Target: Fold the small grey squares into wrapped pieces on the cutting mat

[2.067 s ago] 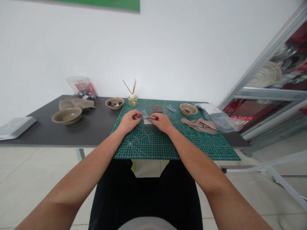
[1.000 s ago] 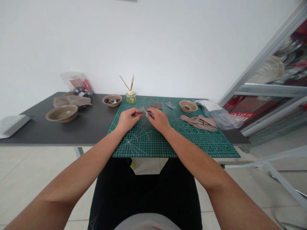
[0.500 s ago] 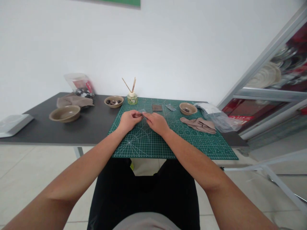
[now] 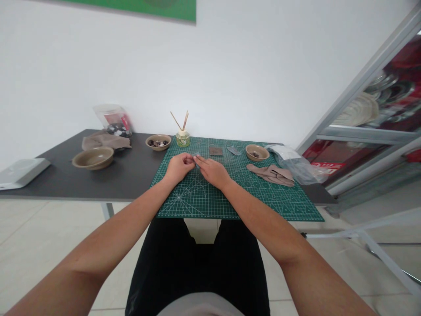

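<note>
Right hand (image 4: 214, 172) shifted in against left hand (image 4: 178, 169) since earlier, left pinching clear plastic piece (image 4: 196, 153), right laid over it, can't tell if gripping, green cutting mat (image 4: 207, 202) underneath.

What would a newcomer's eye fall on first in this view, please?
Probably the gridded green cutting mat on the right of the dark tabletop. Over it, the left hand and right hand meet at a small piece of translucent plastic. A reed diffuser stands at the mat's far left corner.

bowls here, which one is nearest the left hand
The middle bowl, beside the bottle with sticks; the left bowl and right bowl both stand farther from the left hand.
</note>
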A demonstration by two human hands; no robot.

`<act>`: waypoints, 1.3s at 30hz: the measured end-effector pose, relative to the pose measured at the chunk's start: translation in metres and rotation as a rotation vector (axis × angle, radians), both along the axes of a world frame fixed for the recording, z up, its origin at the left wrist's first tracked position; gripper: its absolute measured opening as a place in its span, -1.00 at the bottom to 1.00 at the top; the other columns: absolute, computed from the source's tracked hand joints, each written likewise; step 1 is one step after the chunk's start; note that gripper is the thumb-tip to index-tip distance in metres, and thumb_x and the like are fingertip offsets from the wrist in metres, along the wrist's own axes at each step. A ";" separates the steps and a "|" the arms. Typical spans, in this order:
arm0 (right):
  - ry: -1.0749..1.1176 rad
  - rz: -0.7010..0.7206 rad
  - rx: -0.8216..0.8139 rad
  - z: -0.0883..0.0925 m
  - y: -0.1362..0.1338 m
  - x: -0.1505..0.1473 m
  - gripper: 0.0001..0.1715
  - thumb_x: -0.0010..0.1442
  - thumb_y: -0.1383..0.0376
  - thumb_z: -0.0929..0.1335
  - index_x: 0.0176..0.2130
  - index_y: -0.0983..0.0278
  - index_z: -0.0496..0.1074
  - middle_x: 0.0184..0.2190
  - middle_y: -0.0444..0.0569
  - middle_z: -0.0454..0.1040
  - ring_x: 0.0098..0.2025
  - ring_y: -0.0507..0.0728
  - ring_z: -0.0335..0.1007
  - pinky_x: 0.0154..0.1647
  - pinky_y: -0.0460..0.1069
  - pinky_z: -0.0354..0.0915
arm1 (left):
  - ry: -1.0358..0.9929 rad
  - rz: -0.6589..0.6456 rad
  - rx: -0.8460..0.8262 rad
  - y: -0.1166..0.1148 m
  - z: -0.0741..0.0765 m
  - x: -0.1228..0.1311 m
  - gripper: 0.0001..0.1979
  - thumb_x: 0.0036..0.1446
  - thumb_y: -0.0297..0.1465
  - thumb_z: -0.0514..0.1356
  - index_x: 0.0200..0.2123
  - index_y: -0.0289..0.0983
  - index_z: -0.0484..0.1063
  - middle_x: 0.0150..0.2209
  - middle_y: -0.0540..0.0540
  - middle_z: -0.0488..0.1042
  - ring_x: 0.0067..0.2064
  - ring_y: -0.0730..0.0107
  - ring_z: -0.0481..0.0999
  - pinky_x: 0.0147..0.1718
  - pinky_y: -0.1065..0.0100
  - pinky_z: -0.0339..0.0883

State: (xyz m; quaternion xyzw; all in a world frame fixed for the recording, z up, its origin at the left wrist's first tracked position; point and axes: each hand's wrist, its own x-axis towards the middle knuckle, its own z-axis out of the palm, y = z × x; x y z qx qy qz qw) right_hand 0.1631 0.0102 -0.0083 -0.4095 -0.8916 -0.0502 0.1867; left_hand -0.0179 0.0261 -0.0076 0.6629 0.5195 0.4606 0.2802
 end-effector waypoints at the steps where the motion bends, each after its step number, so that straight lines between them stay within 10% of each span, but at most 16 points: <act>1: -0.009 -0.001 0.003 0.000 0.000 0.000 -0.40 0.38 0.40 0.15 0.36 0.36 0.22 0.35 0.10 0.24 0.14 0.18 0.42 0.22 0.10 0.33 | -0.008 -0.002 -0.010 0.000 0.001 0.000 -0.88 -0.13 -0.40 0.26 -0.42 -0.27 0.51 -0.51 0.03 0.53 -0.46 0.42 0.45 -0.39 0.41 0.29; 39: 0.047 -0.027 -0.024 0.006 -0.005 -0.002 -0.40 0.36 0.44 0.14 0.34 0.40 0.22 0.31 0.17 0.29 0.22 0.16 0.41 0.26 0.08 0.30 | -0.091 -0.138 -0.018 0.007 -0.007 -0.004 -0.83 -0.02 -0.27 0.27 -0.38 -0.25 0.46 -0.51 0.04 0.49 -0.46 0.45 0.43 -0.38 0.40 0.29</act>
